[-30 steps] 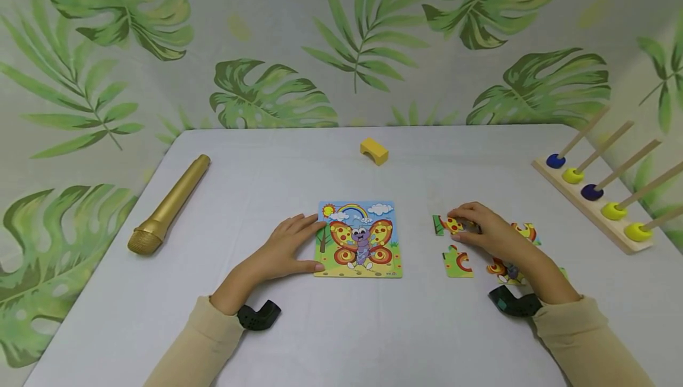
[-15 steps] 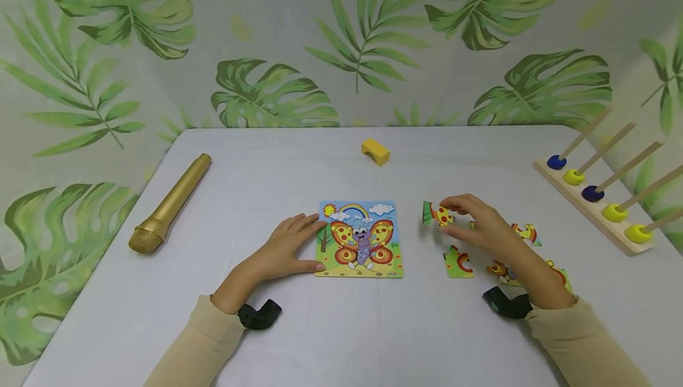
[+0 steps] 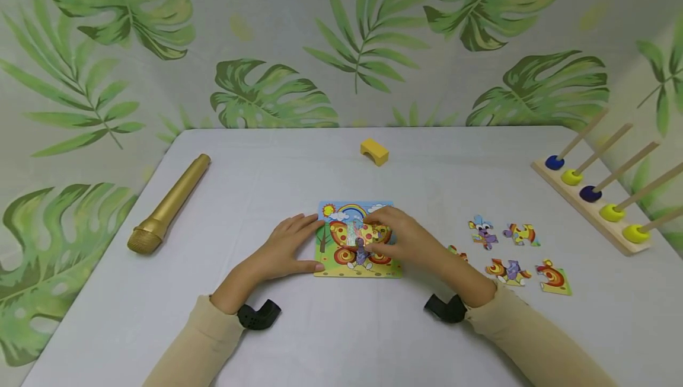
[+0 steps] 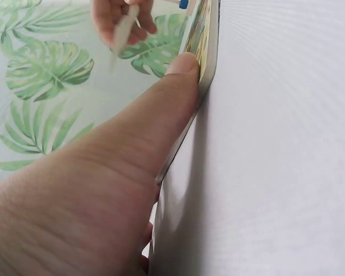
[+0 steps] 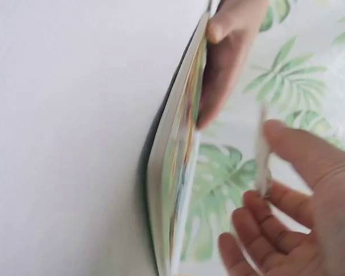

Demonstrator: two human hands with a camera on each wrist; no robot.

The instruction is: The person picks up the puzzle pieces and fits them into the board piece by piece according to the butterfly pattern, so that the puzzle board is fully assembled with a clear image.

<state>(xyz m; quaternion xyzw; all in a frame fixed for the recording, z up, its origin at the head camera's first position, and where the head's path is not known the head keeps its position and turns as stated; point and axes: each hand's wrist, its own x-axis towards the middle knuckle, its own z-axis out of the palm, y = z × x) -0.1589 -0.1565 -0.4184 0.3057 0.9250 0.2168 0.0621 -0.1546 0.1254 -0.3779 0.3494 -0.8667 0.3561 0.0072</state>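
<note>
A square butterfly picture board lies on the white table. My left hand rests at its left side, fingers spread along the edge; the thumb touches the lower left corner in the left wrist view. Over the board, my right hand pinches a jigsaw puzzle piece between thumb and fingers. Seen from the right wrist, that piece is edge-on and apart from the board. The right hand covers part of the picture's right side.
Several loose puzzle pieces lie on the right, one partly hidden behind the right forearm. A yellow arch block sits at the back, a gold microphone at left. A wooden peg rack with beads stands at far right.
My right hand has lifted a puzzle piece from the loose ones on the right and carried it left over the board. The left hand has stayed in place.
</note>
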